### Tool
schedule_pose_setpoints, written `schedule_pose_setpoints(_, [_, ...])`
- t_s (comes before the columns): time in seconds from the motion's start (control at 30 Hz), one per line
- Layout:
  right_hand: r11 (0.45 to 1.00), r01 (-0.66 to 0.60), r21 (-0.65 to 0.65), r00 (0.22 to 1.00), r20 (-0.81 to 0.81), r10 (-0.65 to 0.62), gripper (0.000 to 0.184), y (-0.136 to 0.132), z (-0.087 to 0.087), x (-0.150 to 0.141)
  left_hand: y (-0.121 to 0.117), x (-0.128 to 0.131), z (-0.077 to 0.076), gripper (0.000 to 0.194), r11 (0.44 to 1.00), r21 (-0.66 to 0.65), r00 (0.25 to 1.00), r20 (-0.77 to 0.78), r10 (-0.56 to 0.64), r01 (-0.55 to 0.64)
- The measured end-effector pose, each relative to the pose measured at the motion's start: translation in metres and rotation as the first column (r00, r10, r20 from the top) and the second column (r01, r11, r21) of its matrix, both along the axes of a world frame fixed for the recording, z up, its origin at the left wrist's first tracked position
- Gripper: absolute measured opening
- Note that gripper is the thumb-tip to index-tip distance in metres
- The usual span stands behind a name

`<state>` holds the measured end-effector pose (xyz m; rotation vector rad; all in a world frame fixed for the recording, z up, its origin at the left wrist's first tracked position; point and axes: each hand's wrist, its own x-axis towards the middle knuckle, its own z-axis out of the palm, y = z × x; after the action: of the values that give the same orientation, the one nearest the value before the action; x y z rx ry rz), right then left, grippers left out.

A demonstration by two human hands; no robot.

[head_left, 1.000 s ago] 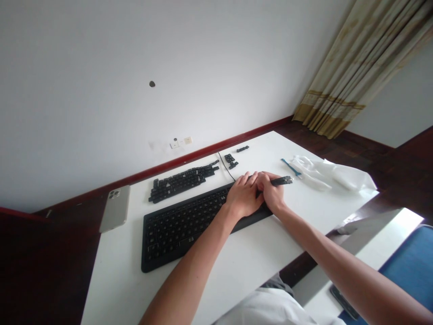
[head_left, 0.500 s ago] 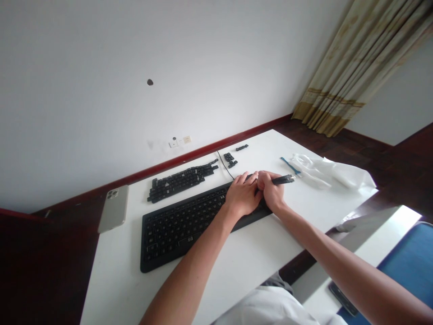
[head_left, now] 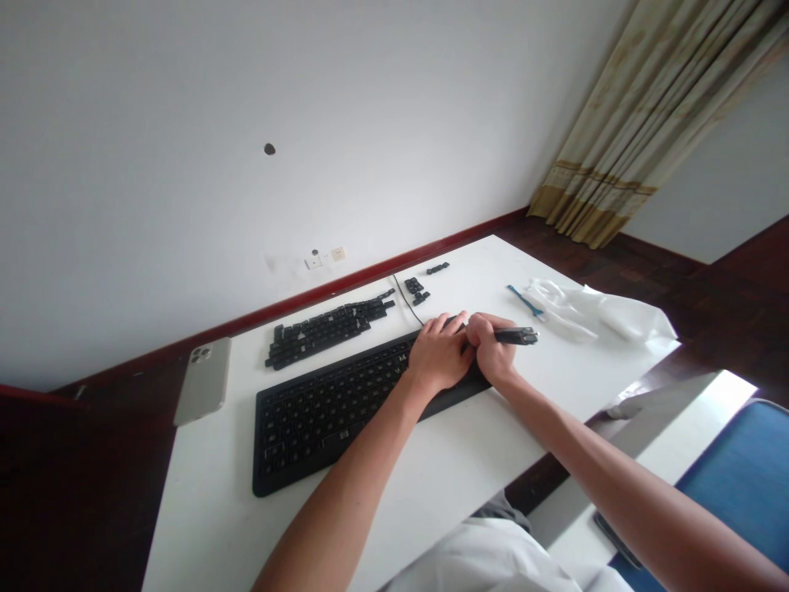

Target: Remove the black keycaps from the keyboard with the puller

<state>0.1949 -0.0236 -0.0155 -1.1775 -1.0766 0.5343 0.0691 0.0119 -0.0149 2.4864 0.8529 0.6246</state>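
Note:
A black keyboard [head_left: 333, 415] lies across the white table, most of its keycaps off and the bare key sockets showing. My left hand [head_left: 439, 355] rests on its right half with the fingers stretched out and slightly apart. Close beside it, my right hand [head_left: 493, 349] is closed round a black pen-like tool [head_left: 519, 335] with a shiny end that sticks out to the right. The tool's other end and the spot on the keyboard beneath are hidden by my hands. Behind the keyboard lie loose black keycaps [head_left: 326, 333], with a smaller cluster of keycaps [head_left: 415, 288] farther right.
At the table's left edge lies a phone [head_left: 203, 380]. A blue brush-like tool [head_left: 525, 302] and a white plastic bag [head_left: 629, 316] are on the right. The keyboard cable [head_left: 407, 300] runs to the back edge. A blue seat [head_left: 733, 485] stands at lower right.
The tool in my right hand has turned slightly, and its shiny end looks different. Both hands stay at the same place on the keyboard; the whole view has shifted a little.

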Motion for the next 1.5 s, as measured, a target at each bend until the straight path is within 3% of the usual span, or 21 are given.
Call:
schedule_pose_setpoints(0.13, [0.999,0.018,0.037,1.0,0.023,-0.019,0.051,-0.001,-0.002,0.001,0.0,-0.001,0.002,0.041,0.994,0.107,0.991,-0.13,0.025,-0.011])
schedule_pose_setpoints(0.23, [0.993,0.073,0.094,0.994,0.074,-0.08,0.053,-0.002,-0.003,0.005,0.002,-0.003,0.006,0.034,0.997,0.074,0.998,-0.068,-0.001,0.006])
schedule_pose_setpoints(0.33, [0.97,0.166,0.176,0.97,0.146,-0.193,0.054,-0.003,0.0,0.01,0.007,-0.004,0.01,0.031,0.998,-0.049,0.996,0.088,-0.026,0.03])
schedule_pose_setpoints(0.43, [0.948,0.253,0.191,0.923,0.246,-0.296,0.049,-0.003,0.009,0.016,0.016,-0.005,0.013,0.028,0.956,-0.287,0.942,0.334,0.037,0.064])
schedule_pose_setpoints(0.5, [0.956,0.259,0.139,0.896,0.334,-0.292,0.041,-0.002,0.015,0.017,0.023,-0.005,0.013,0.028,0.862,-0.487,0.841,0.519,0.154,0.142])
schedule_pose_setpoints(0.6, [0.979,0.195,0.055,0.872,0.447,-0.199,0.025,-0.001,0.02,0.016,0.029,-0.005,0.013,0.03,0.611,-0.724,0.667,0.631,0.396,0.321])
schedule_pose_setpoints(0.67, [0.991,0.132,0.03,0.853,0.505,-0.129,0.015,-0.001,0.02,0.014,0.031,-0.005,0.013,0.031,0.454,-0.786,0.602,0.616,0.508,0.42])
schedule_pose_setpoints(0.77, [0.998,0.066,0.02,0.816,0.575,-0.066,0.009,0.0,0.019,0.011,0.03,-0.005,0.015,0.028,0.34,-0.808,0.559,0.582,0.591,0.482])
schedule_pose_setpoints(0.83, [0.998,0.052,0.033,0.801,0.596,-0.061,0.009,0.0,0.018,0.01,0.029,-0.004,0.016,0.026,0.317,-0.815,0.552,0.567,0.612,0.486])
schedule_pose_setpoints(0.97, [0.999,0.024,0.044,0.79,0.611,-0.046,0.007,0.001,0.018,0.011,0.028,-0.002,0.016,0.027,0.322,-0.815,0.547,0.567,0.615,0.482])
schedule_pose_setpoints(1.2, [0.999,0.011,-0.046,0.738,0.674,0.023,0.029,0.012,0.022,0.024,0.028,-0.004,0.017,0.03,0.305,-0.815,0.505,0.553,0.662,0.493])
schedule_pose_setpoints(1.3, [0.991,0.106,-0.082,0.746,0.666,-0.025,0.024,0.039,0.024,0.044,0.031,-0.009,0.02,0.031,0.246,-0.819,0.467,0.512,0.721,0.518])
schedule_pose_setpoints(1.37, [0.958,0.239,-0.158,0.725,0.686,-0.067,0.018,0.065,0.024,0.062,0.032,-0.012,0.022,0.03,0.202,-0.82,0.459,0.483,0.746,0.536])
schedule_pose_setpoints(1.5, [0.875,0.386,-0.292,0.606,0.795,-0.003,0.019,0.115,0.019,0.094,0.033,-0.017,0.025,0.027,0.167,-0.814,0.473,0.475,0.742,0.556])
